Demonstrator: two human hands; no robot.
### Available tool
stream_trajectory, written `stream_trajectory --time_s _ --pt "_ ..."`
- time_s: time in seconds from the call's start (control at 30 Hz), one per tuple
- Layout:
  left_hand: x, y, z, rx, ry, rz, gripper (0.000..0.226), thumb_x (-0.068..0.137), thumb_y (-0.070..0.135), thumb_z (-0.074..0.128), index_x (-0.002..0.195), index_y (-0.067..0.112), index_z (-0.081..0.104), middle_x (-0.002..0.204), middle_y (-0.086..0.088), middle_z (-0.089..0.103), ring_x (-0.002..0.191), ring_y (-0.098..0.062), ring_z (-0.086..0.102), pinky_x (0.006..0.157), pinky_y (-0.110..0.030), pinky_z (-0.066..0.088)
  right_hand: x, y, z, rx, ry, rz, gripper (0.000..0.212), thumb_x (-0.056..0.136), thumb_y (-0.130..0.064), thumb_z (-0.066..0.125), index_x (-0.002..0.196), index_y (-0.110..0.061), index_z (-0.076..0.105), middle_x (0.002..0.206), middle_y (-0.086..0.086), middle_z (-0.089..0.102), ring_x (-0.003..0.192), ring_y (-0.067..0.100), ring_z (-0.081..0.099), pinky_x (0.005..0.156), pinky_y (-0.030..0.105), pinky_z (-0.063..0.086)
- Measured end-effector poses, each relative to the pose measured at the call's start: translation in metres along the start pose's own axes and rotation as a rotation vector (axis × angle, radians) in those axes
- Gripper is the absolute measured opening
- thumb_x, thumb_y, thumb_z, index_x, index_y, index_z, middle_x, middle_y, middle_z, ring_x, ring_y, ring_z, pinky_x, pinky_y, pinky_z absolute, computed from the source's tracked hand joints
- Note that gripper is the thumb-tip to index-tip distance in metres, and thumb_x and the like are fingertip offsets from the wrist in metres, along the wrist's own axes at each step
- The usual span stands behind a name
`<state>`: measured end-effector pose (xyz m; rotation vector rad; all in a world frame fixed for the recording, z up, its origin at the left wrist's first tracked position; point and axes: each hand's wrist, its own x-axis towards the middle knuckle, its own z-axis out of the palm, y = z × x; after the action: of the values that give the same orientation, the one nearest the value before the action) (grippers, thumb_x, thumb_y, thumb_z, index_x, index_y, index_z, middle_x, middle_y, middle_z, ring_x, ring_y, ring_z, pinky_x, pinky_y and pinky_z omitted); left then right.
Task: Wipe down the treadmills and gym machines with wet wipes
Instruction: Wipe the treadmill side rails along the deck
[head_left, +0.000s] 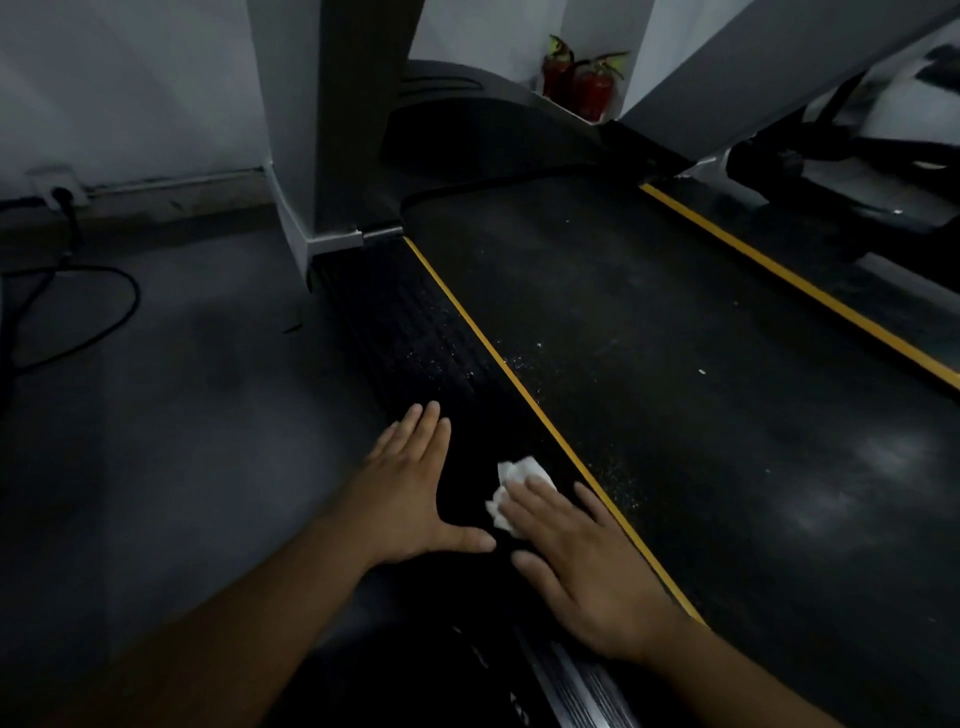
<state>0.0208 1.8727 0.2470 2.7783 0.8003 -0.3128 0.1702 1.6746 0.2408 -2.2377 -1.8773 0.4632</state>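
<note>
Head view: pressing a crumpled wet wipe (511, 491) onto the treadmill's near left side rail (410, 332) with the flat-fingered right hand (587, 566); bracing beside it with the spread, empty left hand (415, 488); facing speckled rail stretching far along the yellow stripe (498, 358).

You have: two red fire extinguishers (595, 96) against the far wall (130, 78); wall socket (58, 189); black cable (136, 301) looped on grey floor (197, 441).

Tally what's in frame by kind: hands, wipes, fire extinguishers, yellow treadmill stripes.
hands: 2 (left hand, right hand)
wet wipe: 1
fire extinguishers: 2
yellow stripes: 2
Total: 7
</note>
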Motion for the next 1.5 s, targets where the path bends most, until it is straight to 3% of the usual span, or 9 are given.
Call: stream_trajectory --time_s 0.17,0.33,0.6,0.77,0.9,1.07,1.2,1.37,1.5 --pt "0.0 0.002 0.0 -0.004 -0.005 -0.001 0.15 0.048 0.103 0.024 0.16 0.012 -0.017 0.163 -0.004 -0.034 0.148 -0.017 -0.035 0.121 -0.033 -0.018 0.039 0.018 -0.012 0.004 0.111 0.225 0.079 0.09 -0.071 -0.001 0.16 -0.038 0.013 0.165 -0.022 -0.001 0.151 -0.004 -0.009 0.126 0.047 -0.003" --pt "0.004 -0.003 -0.002 -0.02 0.012 0.004 0.147 0.047 0.103 0.018 0.161 0.015 -0.015 0.164 -0.001 -0.032 0.148 -0.014 -0.034 0.121 -0.032 -0.017 0.036 -0.006 -0.004 0.013 0.032 0.026 0.072 0.096 -0.064 0.005 0.161 -0.036 0.014 0.165 -0.02 0.0 0.15 -0.006 -0.013 0.125 0.037 -0.008" --pt "0.017 -0.013 0.0 -0.027 0.064 0.017 0.155 0.039 0.109 0.004 0.161 0.016 -0.012 0.167 0.0 -0.027 0.15 -0.012 -0.029 0.125 -0.035 -0.012 0.108 -0.002 -0.009 0.025 0.109 0.157 0.068 0.1 -0.062 0.01 0.162 -0.032 0.016 0.168 -0.015 0.005 0.152 0.0 -0.008 0.125 0.041 -0.005" --pt "0.024 -0.016 -0.001 -0.049 0.058 0.014 0.148 0.047 0.104 0.017 0.161 0.016 -0.014 0.165 0.001 -0.031 0.149 -0.012 -0.032 0.124 -0.035 -0.015 0.09 0.02 -0.014 -0.027 0.086 0.091 0.07 0.096 -0.062 0.004 0.16 -0.037 0.016 0.164 -0.023 0.0 0.15 -0.005 -0.008 0.126 0.043 -0.001" --pt "0.026 -0.02 0.002 -0.021 0.081 0.03 0.149 0.049 0.107 0.019 0.161 0.015 -0.012 0.166 0.001 -0.027 0.15 -0.011 -0.03 0.124 -0.034 -0.015 0.149 0.002 -0.014 0.016 0.152 0.188 0.063 0.104 -0.054 0.015 0.161 -0.029 0.019 0.169 -0.012 0.009 0.154 0.004 -0.002 0.126 0.046 0.001" --pt "0.031 -0.031 -0.001 -0.055 0.119 -0.054 0.144 0.054 0.103 0.024 0.161 0.014 -0.013 0.166 -0.001 -0.028 0.15 -0.013 -0.03 0.124 -0.035 -0.013 0.12 0.006 -0.017 -0.02 0.036 -0.049 0.068 0.098 -0.059 0.006 0.161 -0.036 0.016 0.167 -0.019 0.007 0.151 -0.004 -0.006 0.126 0.04 -0.002" --pt "0.034 -0.033 -0.004 -0.048 0.093 -0.088 0.15 0.048 0.105 0.02 0.16 0.012 -0.015 0.166 -0.004 -0.029 0.151 -0.015 -0.03 0.126 -0.036 -0.011 0.155 0.012 -0.023 -0.054 0.094 0.109 0.059 0.107 -0.053 0.018 0.162 -0.032 0.016 0.168 -0.014 0.006 0.153 0.001 -0.005 0.126 0.047 -0.002" --pt "0.033 -0.036 -0.005 -0.079 0.105 -0.073 0.152 0.046 0.108 0.024 0.161 0.016 -0.016 0.166 -0.001 -0.029 0.15 -0.013 -0.03 0.126 -0.037 -0.011 0.147 -0.014 -0.01 -0.006 0.046 -0.051 0.065 0.1 -0.059 0.011 0.161 -0.036 0.015 0.167 -0.019 0.007 0.152 -0.003 -0.007 0.125 0.044 -0.005" --pt "0.032 -0.035 -0.002 -0.054 0.102 -0.085 0.144 0.053 0.103 0.024 0.161 0.015 -0.014 0.165 0.0 -0.029 0.15 -0.012 -0.031 0.125 -0.036 -0.011 0.148 0.019 -0.022 -0.065 0.088 0.065 0.06 0.104 -0.054 0.015 0.161 -0.036 0.018 0.166 -0.02 0.007 0.15 -0.006 -0.005 0.125 0.049 0.001"
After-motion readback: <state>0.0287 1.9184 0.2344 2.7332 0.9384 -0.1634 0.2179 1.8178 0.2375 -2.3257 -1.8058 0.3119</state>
